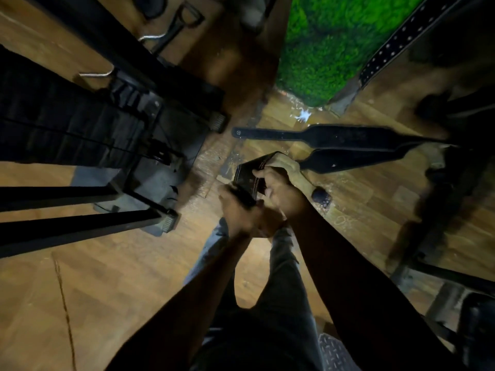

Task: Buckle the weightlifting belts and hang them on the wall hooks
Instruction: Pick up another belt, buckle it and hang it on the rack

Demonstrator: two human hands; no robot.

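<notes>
I look straight down at a wooden floor. A dark leather weightlifting belt with pale stitching and a tan inner side (pixel 257 170) is folded between both hands at mid frame. My left hand (pixel 237 207) grips its lower end. My right hand (pixel 278 187) clasps the folded strap from the right. Its buckle is hidden by my fingers. Two more black belts (pixel 342 137) lie flat on the floor just beyond my hands, stretching to the right. Another belt with rows of holes (pixel 396 41) hangs at the upper right.
A black metal machine frame with rubber feet (pixel 166 220) fills the left side. Cable handles hang on the wooden wall (pixel 174 25) at the top. A green moss panel (pixel 326 46) stands at the upper middle. More dark equipment (pixel 455 162) crowds the right edge.
</notes>
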